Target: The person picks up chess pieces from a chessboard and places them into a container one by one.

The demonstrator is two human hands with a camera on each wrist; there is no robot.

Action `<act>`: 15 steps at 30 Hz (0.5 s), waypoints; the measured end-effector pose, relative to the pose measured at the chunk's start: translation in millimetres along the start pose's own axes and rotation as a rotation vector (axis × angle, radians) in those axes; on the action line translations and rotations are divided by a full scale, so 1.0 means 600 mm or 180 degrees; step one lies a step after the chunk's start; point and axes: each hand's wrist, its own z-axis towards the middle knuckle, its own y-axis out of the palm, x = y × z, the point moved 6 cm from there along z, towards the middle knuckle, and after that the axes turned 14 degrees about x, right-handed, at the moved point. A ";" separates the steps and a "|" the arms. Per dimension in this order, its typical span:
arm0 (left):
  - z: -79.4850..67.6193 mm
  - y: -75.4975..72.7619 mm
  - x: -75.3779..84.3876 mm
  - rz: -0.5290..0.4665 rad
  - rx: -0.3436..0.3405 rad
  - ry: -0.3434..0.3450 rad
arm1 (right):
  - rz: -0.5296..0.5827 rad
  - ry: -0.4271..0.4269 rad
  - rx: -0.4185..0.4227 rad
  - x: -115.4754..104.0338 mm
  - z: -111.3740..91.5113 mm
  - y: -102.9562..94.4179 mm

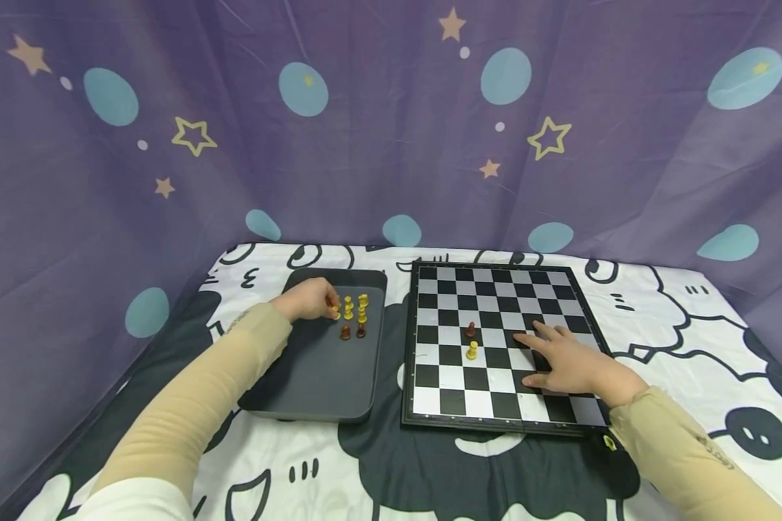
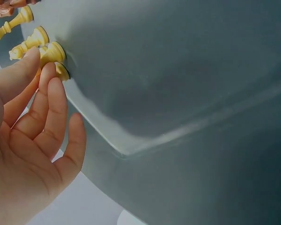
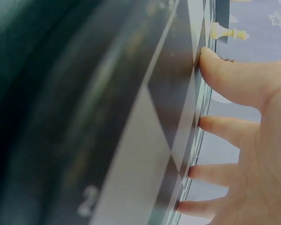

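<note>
My left hand (image 1: 309, 298) reaches into a dark grey tray (image 1: 319, 376). In the left wrist view, its thumb and forefinger pinch a yellow chess piece (image 2: 54, 52); its upper part is hidden by the thumb. Beside it stand several yellow chess pieces (image 1: 362, 315) and two brown ones, including a brown chess piece (image 1: 345, 332). My right hand (image 1: 570, 359) rests with spread fingers on the right part of a black-and-white chessboard (image 1: 464, 399). Left of its fingertips, a yellow chess piece (image 1: 472, 351) stands on the board, just in front of a brown pawn (image 1: 471, 330).
The tray lies left of the board, with a narrow strip of patterned tablecloth (image 1: 391, 405) between them. A purple curtain (image 1: 391, 145) with stars hangs behind the table. A small yellow-green object (image 1: 609, 442) shows by the board's near right corner.
</note>
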 end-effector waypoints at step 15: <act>-0.001 -0.005 -0.004 -0.0015 -0.0004 -0.0003 | -0.0022 -0.0045 0.0022 -0.004 -0.001 -0.003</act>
